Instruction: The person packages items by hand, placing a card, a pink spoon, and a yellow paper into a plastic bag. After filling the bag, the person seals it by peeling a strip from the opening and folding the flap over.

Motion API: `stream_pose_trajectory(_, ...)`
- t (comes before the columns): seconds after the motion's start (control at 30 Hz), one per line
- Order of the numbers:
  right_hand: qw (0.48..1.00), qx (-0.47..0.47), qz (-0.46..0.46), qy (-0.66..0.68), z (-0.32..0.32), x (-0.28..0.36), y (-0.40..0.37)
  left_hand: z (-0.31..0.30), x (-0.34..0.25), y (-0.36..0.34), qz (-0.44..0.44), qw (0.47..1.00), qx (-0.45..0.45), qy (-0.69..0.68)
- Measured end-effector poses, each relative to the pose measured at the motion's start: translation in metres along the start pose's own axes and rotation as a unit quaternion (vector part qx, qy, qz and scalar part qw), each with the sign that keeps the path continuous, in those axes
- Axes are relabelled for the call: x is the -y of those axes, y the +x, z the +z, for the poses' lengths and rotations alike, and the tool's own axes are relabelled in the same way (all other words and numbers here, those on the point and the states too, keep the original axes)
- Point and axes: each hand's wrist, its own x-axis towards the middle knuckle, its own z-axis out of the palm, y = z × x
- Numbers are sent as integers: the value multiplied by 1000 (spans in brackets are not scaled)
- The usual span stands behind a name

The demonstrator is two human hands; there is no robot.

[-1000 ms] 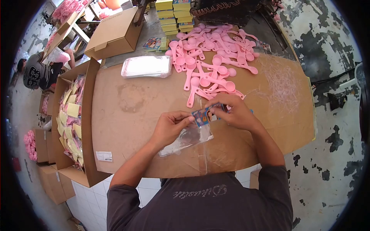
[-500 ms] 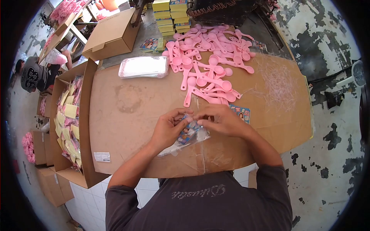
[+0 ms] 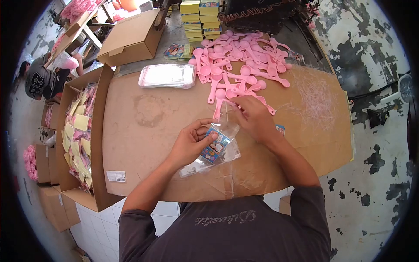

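My left hand (image 3: 192, 142) pinches a clear plastic bag (image 3: 229, 129) with a blue printed card (image 3: 214, 150) showing inside it, thumb pressed on the card's upper edge. My right hand (image 3: 255, 118) is up and to the right, fingers drawn together on the upper end of the clear film, which stretches between both hands. Its fingertips overlap the near edge of a heap of pink measuring spoons (image 3: 214, 91). More clear bags (image 3: 192, 169) lie flat under my left hand. Another printed card (image 3: 280, 129) peeks out beside my right wrist.
A stack of clear bags (image 3: 167, 76) lies left of the spoons. Card stacks (image 3: 191, 22) stand behind. Thin plastic strips (image 3: 318, 98) are piled at right. An open carton (image 3: 102, 131) of packed bags stands left, a closed box (image 3: 131, 37) behind. Another person (image 3: 41, 78) sits far left.
My right hand has moved up and away from my left, toward the spoons, drawing the clear film out. The card in my left hand is now less covered.
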Motion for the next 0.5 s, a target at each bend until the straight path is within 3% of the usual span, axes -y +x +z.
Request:
stream_pose_trajectory(0.07, 975, -8, 103, 197, -7, 5, -2, 1, -2, -1, -4, 1000, -2, -18)
stream_pose_trajectory(0.13, 893, -1, 201, 402, -13, 0, -8, 4, 0, -2, -8, 1000, 0, -13)
stream_pose_trajectory(0.5, 878, -40, 168, 447, -1, 18, -23, 12, 6, 0, -20, 1000, 11, 11)
